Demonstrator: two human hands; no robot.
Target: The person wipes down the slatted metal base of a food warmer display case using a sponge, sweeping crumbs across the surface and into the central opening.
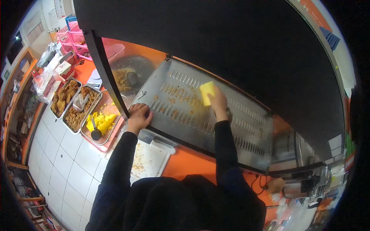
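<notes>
My right hand [219, 102] grips a yellow sponge [207, 91] at the slotted metal panel [163, 125] inside a black-framed case. Whether the sponge presses on the metal cannot be made out. Brown crumbs [195, 101] lie over the panel's slots, mostly to the left of the sponge. At the case's near left corner, my left hand [138, 116] has its fingers curled over the frame, beside the foot of a black post [104, 69]. A round object behind my right wrist is mostly hidden.
Left of the case stand metal trays of fried chicken [65, 98], brown crumbly pieces [76, 118] and yellow food [104, 122] with a black scoop [96, 134]. A large dark panel [231, 38] rises behind. A white crumb-strewn tray [148, 158] sits below the case's front edge.
</notes>
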